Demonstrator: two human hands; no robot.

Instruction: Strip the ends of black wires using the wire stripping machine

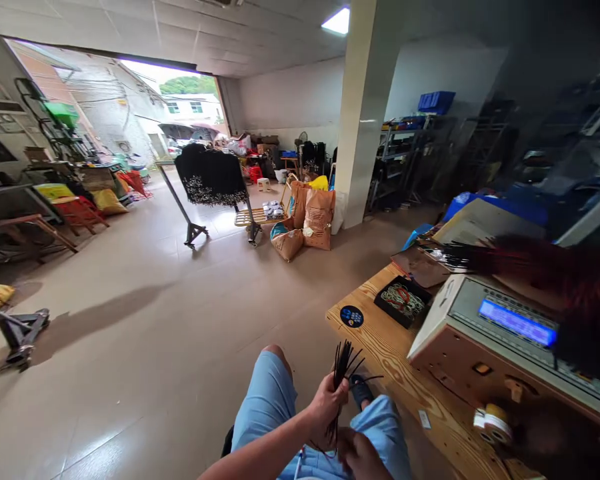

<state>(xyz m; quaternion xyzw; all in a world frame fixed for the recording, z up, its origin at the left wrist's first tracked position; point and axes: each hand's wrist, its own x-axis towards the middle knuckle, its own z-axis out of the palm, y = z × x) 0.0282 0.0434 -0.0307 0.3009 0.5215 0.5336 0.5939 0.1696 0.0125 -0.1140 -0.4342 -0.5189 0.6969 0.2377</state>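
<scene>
Pale floor tiles (155,347) run far out to an open doorway (180,87); near me, my left hand (330,402) is closed around a bundle of thin black plastic strips (344,363), tips fanning upward. My right hand (361,455) sits at their lower ends; whether it grips I cannot tell. Splayed so loosely, strips could, I judge, slip free and fall beside the pale wooden table (380,340) at right.
</scene>
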